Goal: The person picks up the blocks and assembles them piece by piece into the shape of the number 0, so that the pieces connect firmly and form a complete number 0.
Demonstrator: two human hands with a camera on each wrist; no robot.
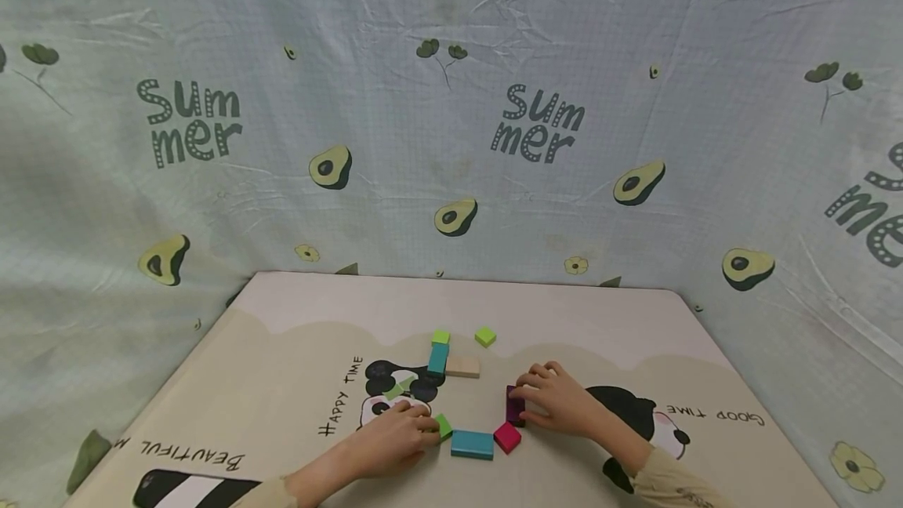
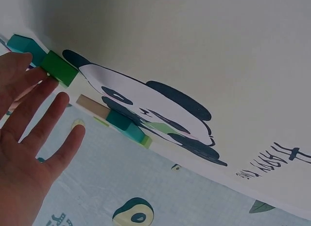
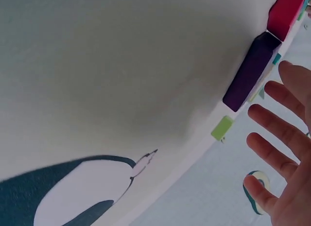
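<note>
In the head view, my left hand (image 1: pixel 397 437) lies beside a green block (image 1: pixel 443 426), its fingertips at the block. The left wrist view shows those fingers fairly straight, near the green block (image 2: pixel 60 68); whether they press it I cannot tell. A blue rectangular block (image 1: pixel 472 445) stands just right of the green one, followed by a red block (image 1: pixel 507 437) turned at an angle. Behind the red block is a dark purple block (image 1: pixel 516 404). Next to it is my right hand (image 1: pixel 557 400), its fingers spread and relaxed in the right wrist view, apart from the purple block (image 3: pixel 250 73).
Farther back, a teal block (image 1: pixel 438 359) touches a light green cube (image 1: pixel 440 336) and a plain wooden block (image 1: pixel 462 368). Another light green cube (image 1: pixel 485 336) sits apart to the right. The printed tabletop (image 1: pixel 296 351) meets a patterned cloth (image 1: pixel 395 124) behind.
</note>
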